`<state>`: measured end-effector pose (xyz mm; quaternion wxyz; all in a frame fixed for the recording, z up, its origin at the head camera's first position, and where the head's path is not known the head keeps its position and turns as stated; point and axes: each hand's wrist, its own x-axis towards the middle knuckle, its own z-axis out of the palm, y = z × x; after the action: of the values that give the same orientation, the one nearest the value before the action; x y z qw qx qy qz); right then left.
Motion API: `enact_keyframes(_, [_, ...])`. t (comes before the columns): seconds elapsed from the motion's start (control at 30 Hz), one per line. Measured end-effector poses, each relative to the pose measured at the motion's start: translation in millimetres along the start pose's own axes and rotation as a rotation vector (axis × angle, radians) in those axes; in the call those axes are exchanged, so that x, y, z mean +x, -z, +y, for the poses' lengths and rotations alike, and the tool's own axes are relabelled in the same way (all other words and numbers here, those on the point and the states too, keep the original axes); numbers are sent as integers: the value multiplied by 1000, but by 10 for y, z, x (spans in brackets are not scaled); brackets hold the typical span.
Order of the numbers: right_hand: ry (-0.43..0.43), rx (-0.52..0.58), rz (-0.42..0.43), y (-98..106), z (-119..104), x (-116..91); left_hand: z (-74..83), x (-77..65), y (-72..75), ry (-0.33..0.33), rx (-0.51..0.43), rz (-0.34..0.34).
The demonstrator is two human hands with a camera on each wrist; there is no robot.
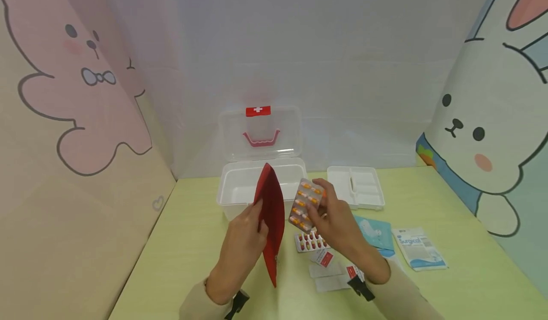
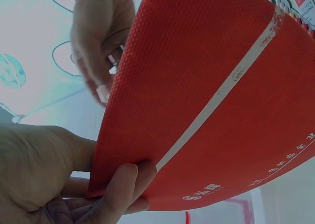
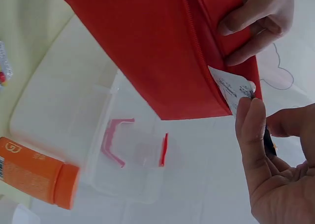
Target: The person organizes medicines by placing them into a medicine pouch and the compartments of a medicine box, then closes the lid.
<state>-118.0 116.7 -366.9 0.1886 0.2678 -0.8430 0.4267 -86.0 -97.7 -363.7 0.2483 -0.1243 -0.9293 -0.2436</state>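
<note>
My left hand (image 1: 240,244) grips a red zippered fabric pouch (image 1: 274,215) by its edge, holding it upright above the table. White print and a pale stripe run across the pouch's side in the left wrist view. Between thumb and fingers, my right hand (image 1: 340,222) pinches a blister pack (image 1: 303,203) of orange-and-white capsules. In the right wrist view, the silvery back of the blister pack (image 3: 230,86) meets the pouch's unzipped mouth, one end seemingly inside it. On the table below lies another blister pack (image 1: 309,241) with red-and-yellow capsules.
Behind the hands stands an open clear first-aid box (image 1: 231,210), lid raised. A white divided tray (image 1: 370,189) is to its right. Small white packets (image 1: 329,282), a teal packet (image 1: 376,232) and a surgical packet (image 1: 419,248) lie at right. An orange bottle (image 3: 34,170) is near the box.
</note>
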Motion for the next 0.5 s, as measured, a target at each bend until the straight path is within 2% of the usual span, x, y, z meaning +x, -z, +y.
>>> enact_keyframes(0.1, [38, -6, 12, 14, -113, 39, 19, 16, -21, -7, 3, 3])
enact_keyframes(0.2, [64, -57, 18, -1, -220, 82, 45, 34, -39, -6, 5, 5])
enact_keyframes(0.5, [-11, -202, -23, -137, -405, 160, 199, 77, -98, 6, -33, -50])
